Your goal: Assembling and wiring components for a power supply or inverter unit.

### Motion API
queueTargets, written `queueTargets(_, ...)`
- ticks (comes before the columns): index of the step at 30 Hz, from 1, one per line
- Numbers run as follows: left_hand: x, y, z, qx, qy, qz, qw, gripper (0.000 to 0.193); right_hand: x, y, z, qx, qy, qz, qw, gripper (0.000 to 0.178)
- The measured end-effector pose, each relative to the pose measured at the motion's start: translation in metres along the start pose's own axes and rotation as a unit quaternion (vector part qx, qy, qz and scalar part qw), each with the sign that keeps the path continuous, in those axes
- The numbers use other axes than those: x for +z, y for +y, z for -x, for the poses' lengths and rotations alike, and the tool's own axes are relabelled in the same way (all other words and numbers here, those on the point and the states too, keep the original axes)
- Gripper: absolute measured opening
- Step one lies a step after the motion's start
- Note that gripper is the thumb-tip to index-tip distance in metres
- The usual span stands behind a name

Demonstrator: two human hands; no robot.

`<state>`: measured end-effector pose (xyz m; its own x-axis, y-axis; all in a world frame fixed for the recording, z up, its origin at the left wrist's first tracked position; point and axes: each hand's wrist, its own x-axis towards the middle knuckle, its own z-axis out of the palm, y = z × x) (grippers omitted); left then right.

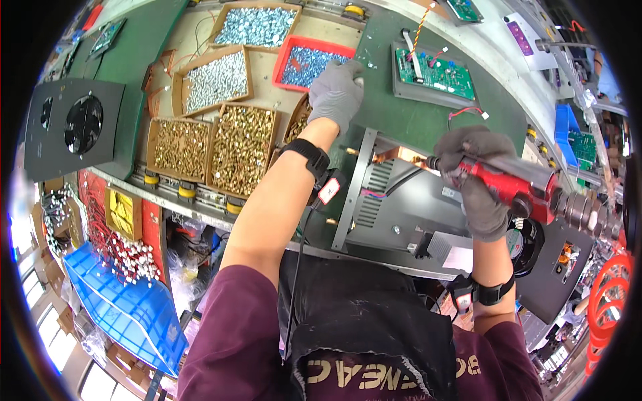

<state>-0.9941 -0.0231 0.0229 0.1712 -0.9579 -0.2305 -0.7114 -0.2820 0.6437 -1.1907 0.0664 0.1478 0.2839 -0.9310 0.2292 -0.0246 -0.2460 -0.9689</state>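
My left hand (336, 95), in a grey knit glove, is stretched forward at the right edge of a red tray (279, 61) of small bluish screws. Its fingers are curled together, and whatever they hold is hidden. In a matching glove, my right hand (483, 207) grips a red power screwdriver (505, 186) lying almost level. The driver's tip points left, close to a copper-coloured piece (399, 154) at the far side of an open metal chassis (418, 217); I cannot tell if they touch. Brass-coloured posts (352, 152) stick out of the chassis's left flange.
Cardboard trays hold brass fasteners (242, 144), silver screws (215, 81) and larger bluish screws (257, 25). A green circuit board (438, 75) sits beyond the chassis. Black fan panels stand left (50, 150) and right (548, 287). A red coiled hose (605, 301) hangs at right.
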Motion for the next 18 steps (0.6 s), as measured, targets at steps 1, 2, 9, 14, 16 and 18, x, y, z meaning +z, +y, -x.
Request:
queueTargets(1, 0.004, 0.004, -0.010, 0.009, -0.003, -0.032, 0.999, 0.029, -0.001, 0.000, 0.001, 0.007, -0.009, -0.026, 1.000, 0.031)
queueTargets(2, 0.008, 0.008, -0.019, 0.015, -0.001, -0.035, 0.999, 0.029, -0.002, -0.001, 0.000, 0.009, -0.011, -0.059, 0.998, 0.027)
queueTargets(9, 0.031, 0.023, -0.068, 0.151, -0.081, -0.173, 0.970, 0.026, -0.008, 0.000, -0.012, 0.045, 0.017, -0.056, 0.997, 0.032)
queueTargets(14, 0.026, 0.021, -0.068, 0.126, -0.051, -0.144, 0.980, 0.022, -0.011, 0.002, -0.015, 0.054, 0.016, -0.089, 0.994, 0.033)
queueTargets(16, 0.008, 0.010, -0.052, -0.016, -0.061, 0.052, 0.997, 0.024, -0.012, 0.004, -0.016, 0.030, 0.003, -0.084, 0.996, 0.034)
queueTargets(18, -0.014, -0.010, -0.018, -0.088, -0.118, 0.323, 0.935, 0.022, -0.013, 0.007, -0.018, 0.019, -0.011, -0.092, 0.996, 0.034)
